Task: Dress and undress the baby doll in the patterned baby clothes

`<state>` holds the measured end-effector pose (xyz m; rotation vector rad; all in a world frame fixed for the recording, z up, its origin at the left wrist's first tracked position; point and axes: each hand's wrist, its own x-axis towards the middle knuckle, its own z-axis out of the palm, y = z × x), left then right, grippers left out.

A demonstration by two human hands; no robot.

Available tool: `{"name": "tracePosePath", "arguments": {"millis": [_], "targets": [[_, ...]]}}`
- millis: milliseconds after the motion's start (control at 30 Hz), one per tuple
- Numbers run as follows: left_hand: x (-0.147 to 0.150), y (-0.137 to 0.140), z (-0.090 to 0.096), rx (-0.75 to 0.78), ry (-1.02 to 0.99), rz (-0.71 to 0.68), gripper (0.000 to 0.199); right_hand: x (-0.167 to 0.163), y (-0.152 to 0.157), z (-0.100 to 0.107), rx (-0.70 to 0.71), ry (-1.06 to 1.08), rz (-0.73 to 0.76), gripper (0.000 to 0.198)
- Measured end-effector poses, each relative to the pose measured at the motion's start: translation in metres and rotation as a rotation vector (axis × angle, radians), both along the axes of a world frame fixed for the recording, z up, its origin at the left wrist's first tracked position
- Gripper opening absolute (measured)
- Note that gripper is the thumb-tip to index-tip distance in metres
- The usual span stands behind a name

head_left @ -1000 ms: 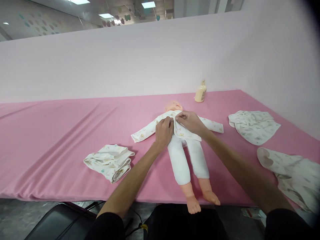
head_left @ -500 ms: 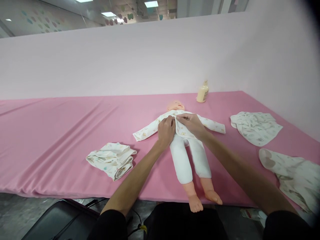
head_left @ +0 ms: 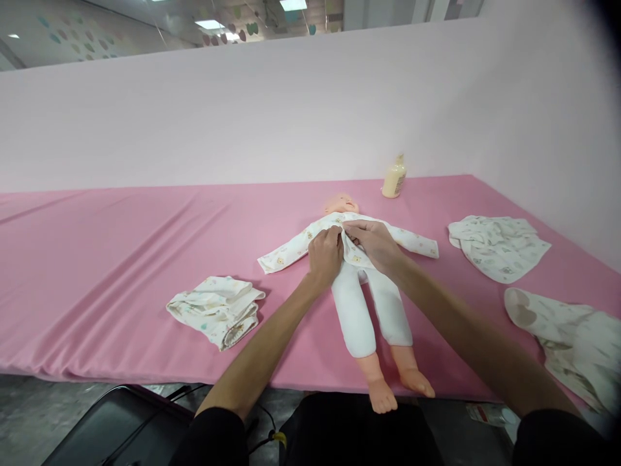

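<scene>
A baby doll (head_left: 353, 310) lies on its back on a pink-covered table, head away from me, feet over the front edge. It wears a white baby shirt (head_left: 286, 254) with small printed figures, its sleeves spread to both sides. At the shirt's front, my left hand (head_left: 325, 254) is closed on the cloth near the chest. Close beside it, my right hand (head_left: 372, 241) pinches the front edge of the same shirt. The fingertips of both hands nearly meet; whatever fastening lies between them is hidden.
Folded printed baby clothes (head_left: 218, 310) lie at left on the pink tablecloth (head_left: 121, 259). Two more garments, a crumpled one (head_left: 499, 246) and a pale one (head_left: 572, 336), lie at right. A pump bottle (head_left: 394, 177) stands near the white wall. A black chair (head_left: 121, 427) is below left.
Both hands have shifted very slightly at the shirt front, still holding the cloth. The doll, the other clothes and the bottle look unmoved apart from a small camera shift.
</scene>
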<state>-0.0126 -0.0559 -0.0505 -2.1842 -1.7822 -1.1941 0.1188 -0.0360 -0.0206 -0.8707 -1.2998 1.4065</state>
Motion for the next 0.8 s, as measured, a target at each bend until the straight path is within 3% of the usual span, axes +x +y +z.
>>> {"name": "tracePosePath", "arguments": {"millis": [167, 300, 600, 800], "targets": [[0.004, 0.001, 0.004, -0.039, -0.181, 0.0, 0.018, -0.002, 0.002, -0.002, -0.023, 0.011, -0.009, 0.022], [0.007, 0.0, 0.009, -0.112, -0.369, -0.044, 0.025, -0.002, 0.003, -0.005, 0.046, -0.062, -0.017, 0.019], [-0.007, 0.0, 0.024, -0.54, -0.943, -0.285, 0.015, -0.001, 0.004, -0.004, 0.125, -0.244, -0.05, 0.028], [-0.015, 0.005, 0.026, -0.572, -1.055, -0.323, 0.02, 0.001, 0.006, -0.002, 0.166, -0.288, -0.008, 0.032]]}}
